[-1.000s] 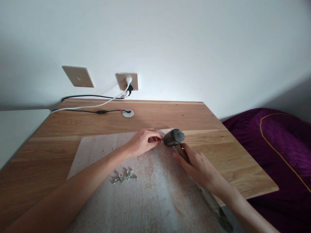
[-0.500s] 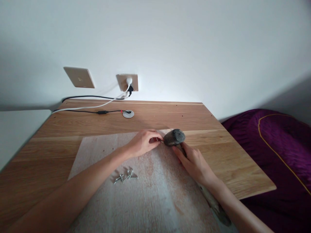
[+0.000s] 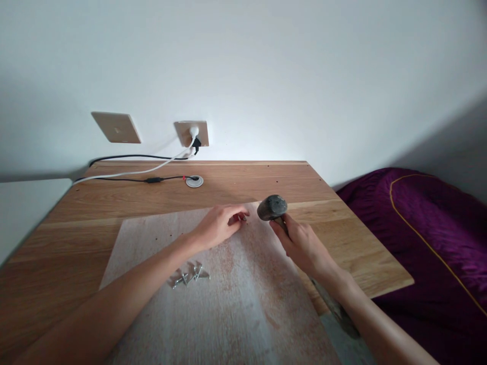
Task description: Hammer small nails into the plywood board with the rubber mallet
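My right hand (image 3: 304, 242) is wrapped round the handle of a mallet (image 3: 272, 207). The mallet's dark head is above the pale board (image 3: 213, 314), just right of my left fingers and apart from them. Its handle runs back beneath my right forearm. My left hand (image 3: 218, 226) rests on the board near its far edge, fingers curled round a small metal screw (image 3: 244, 218), mostly hidden by the fingertips. A small dark hole shows in the board beside it. Several loose metal screws (image 3: 190, 276) lie on the board below my left wrist.
Under the board is a wooden tabletop (image 3: 350, 233) against a white wall. Cables (image 3: 154, 180) run along its back to a wall socket (image 3: 192, 133) and a round grommet (image 3: 194, 181). A purple cushioned thing (image 3: 380, 218) stands at the right.
The mallet head has moved away from my left fingertips, opening a gap between them. My left fingers have loosened and drawn slightly back. The whole view has shifted a little.
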Motion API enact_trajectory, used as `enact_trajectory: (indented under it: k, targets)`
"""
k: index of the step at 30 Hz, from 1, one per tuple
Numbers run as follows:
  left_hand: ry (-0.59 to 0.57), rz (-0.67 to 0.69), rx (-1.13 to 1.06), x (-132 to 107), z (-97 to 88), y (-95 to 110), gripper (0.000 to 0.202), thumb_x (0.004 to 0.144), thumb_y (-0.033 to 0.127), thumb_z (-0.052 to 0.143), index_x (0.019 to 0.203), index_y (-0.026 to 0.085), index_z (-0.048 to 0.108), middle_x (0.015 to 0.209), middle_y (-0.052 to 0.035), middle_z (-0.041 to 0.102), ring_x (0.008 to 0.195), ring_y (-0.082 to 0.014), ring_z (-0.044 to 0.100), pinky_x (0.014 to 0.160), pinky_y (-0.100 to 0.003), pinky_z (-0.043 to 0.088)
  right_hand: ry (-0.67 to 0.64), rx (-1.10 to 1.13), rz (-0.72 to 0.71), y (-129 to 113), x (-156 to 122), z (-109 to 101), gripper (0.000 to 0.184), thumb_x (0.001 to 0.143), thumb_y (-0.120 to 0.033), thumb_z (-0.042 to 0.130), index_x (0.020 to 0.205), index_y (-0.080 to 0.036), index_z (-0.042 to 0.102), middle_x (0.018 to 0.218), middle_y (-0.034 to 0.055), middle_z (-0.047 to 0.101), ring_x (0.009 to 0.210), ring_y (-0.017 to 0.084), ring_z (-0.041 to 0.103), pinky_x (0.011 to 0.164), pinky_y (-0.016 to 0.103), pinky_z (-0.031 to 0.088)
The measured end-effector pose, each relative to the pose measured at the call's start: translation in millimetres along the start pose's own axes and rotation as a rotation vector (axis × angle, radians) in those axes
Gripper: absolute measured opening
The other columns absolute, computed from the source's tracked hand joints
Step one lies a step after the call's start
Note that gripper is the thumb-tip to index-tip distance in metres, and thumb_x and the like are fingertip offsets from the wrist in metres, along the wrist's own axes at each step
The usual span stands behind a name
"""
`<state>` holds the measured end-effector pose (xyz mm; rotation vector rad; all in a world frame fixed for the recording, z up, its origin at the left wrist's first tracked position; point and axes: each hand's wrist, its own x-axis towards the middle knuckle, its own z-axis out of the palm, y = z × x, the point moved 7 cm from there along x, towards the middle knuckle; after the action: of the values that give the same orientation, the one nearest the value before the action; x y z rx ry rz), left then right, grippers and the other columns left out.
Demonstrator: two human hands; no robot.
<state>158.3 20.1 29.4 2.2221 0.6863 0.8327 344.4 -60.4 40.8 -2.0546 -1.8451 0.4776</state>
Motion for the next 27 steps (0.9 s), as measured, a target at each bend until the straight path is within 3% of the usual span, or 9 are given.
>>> enact_trajectory:
  k: [2,5,15,27]
  targets:
    - [0.003,-0.016,-0.013,-0.3,-0.6,-0.7,0.018,0.088,0.005,0.066,0.099,0.017,0.074,0.09,-0.0024,0.079,0.075,-0.0148,0.068,0.074,-0.028,0.052,0.006,-0.035,-0.001,4.1,2.0,5.6,0.029,0.104,-0.04,0.042,0.109,-0.02,0.062,0.087,0.0151,0.08,0.08,0.033,0.079,0.061,0.031,0.04]
    - [-0.008,-0.022,-0.047,2.6,-2.3,-0.6,0.007,0.091,0.013,0.068,0.093,0.017,0.073,0.085,-0.0015,0.077,0.074,-0.0141,0.067,0.074,-0.028,0.052,0.009,-0.069,0.012,9.6,3.0,14.5,0.03,0.107,-0.037,0.039,0.114,-0.019,0.062,0.089,0.0157,0.081,0.082,0.033,0.079,0.061,0.031,0.04]
    - [0.01,-0.02,-0.007,14.1,0.8,3.4,0.007,0.091,0.013,0.067,0.09,0.018,0.071,0.086,-0.0021,0.076,0.077,-0.0161,0.068,0.077,-0.031,0.053,0.031,-0.079,-0.024,6.2,-0.3,16.4,0.03,0.11,-0.037,0.038,0.116,-0.019,0.061,0.099,0.0165,0.082,0.094,0.033,0.079,0.064,0.031,0.042]
    - [0.007,0.016,0.03,7.6,4.0,2.0,0.011,0.091,0.009,0.066,0.092,0.018,0.071,0.09,-0.0029,0.076,0.084,-0.0172,0.069,0.081,-0.032,0.052,0.04,-0.066,-0.003,7.9,-1.2,15.3,0.033,0.108,-0.04,0.038,0.112,-0.019,0.063,0.089,0.015,0.081,0.082,0.033,0.078,0.063,0.032,0.041]
